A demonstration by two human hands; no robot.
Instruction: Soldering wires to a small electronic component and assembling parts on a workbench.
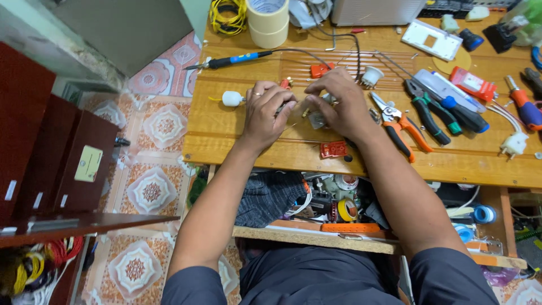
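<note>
I am pinching a small clear part (314, 116) between my left hand (265, 113) and right hand (341, 107), fingers closed on it, mid-table (237, 141). A red packet (473, 83) is lying far right, a small red label (333, 149) just near.

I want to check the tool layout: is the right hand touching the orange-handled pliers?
Apart. The head view shows bare wood between the right hand and the orange-handled pliers.

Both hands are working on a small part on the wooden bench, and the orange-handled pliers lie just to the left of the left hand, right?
Not quite: in the head view the orange-handled pliers lie beside the right hand, not left of the left hand. Both hands do meet over a small part on the wooden bench.
</note>
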